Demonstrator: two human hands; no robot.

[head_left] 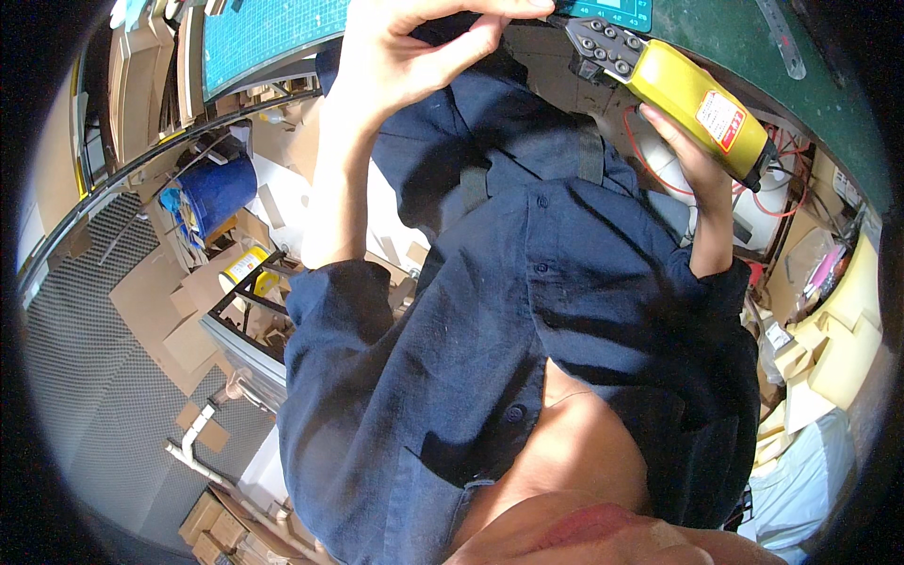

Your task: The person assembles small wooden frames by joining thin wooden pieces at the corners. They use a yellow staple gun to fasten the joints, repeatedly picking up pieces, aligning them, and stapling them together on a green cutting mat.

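My right hand (695, 155) is wrapped round the yellow body of what looks like a crimping tool (692, 94). Several round bolts stud its dark metal head, which points up and left; a white and red label is on its side. Just left of that head, my left hand (414, 47) is at the top edge of the view. Its thumb and forefinger come together in a pinch, and whatever lies between them is too small or cut off to make out. Behind the fingertips is part of a teal cutting mat (626, 13).
A green worktop (725, 33) spans the upper right, with a clear ruler (782, 38) on it. Another teal mat (268, 42) lies upper left beside upright cardboard sheets (141, 75). Below are a blue bin (218, 193), a yellow-and-white tub (247, 268), red tubing (633, 132) and foam pieces (838, 358).
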